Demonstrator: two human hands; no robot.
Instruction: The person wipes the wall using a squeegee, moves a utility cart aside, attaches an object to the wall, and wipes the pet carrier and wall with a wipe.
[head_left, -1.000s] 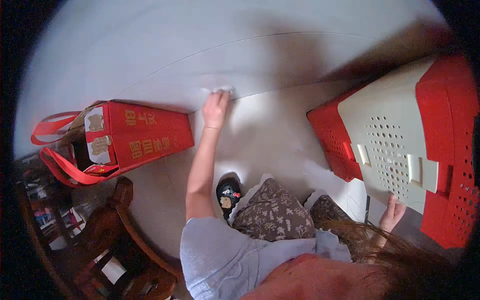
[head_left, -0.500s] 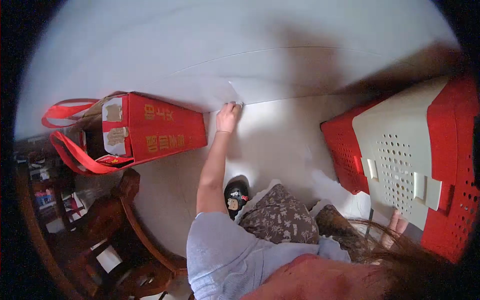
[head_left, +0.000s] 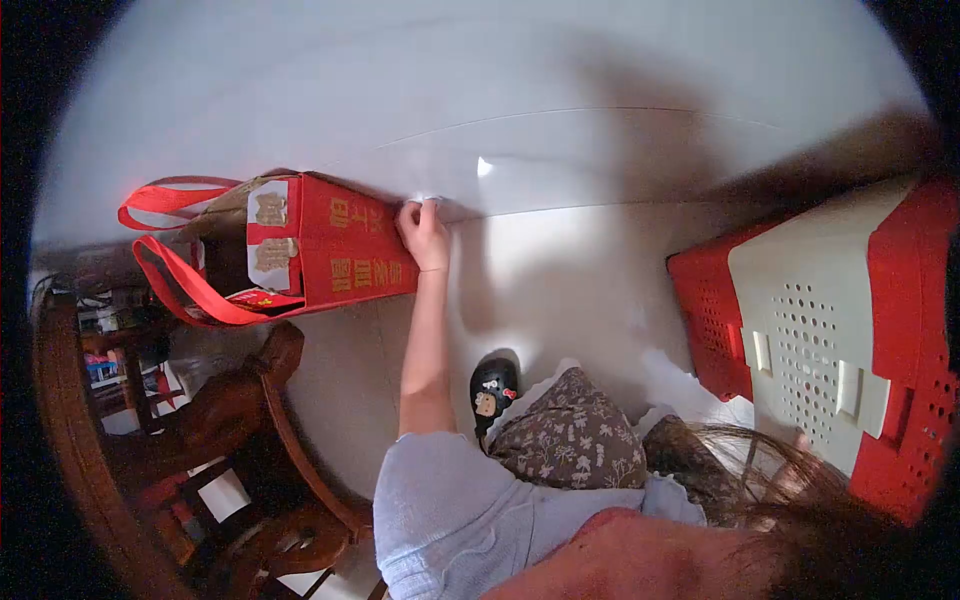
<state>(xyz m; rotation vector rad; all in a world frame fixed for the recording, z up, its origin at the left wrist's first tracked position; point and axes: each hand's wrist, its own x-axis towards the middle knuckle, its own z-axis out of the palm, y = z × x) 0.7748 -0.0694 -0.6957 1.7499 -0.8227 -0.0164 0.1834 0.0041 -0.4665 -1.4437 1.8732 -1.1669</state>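
My left hand (head_left: pixel 425 238) reaches down to the base of the pale wall, its fingers curled together. A whitish patch shows at the fingertips, too small to make out. Right beside this hand stands a red gift bag (head_left: pixel 350 240) with gold characters, red ribbon handles and cardboard inside. Low at the right, my right hand (head_left: pixel 800 455) is mostly covered by hair, close to the red and white pet carrier (head_left: pixel 805 330); its fingers are not clear.
A dark wooden chair (head_left: pixel 300 440) stands at the lower left, with shelves of small things behind it. My foot in a black clog (head_left: pixel 493 388) is on the pale floor (head_left: pixel 570 270). The white wall (head_left: pixel 400 90) runs across the top.
My left hand has moved left along the foot of the wall, up to the red bag. My view has shifted slightly. The right hand is now more hidden by hair.
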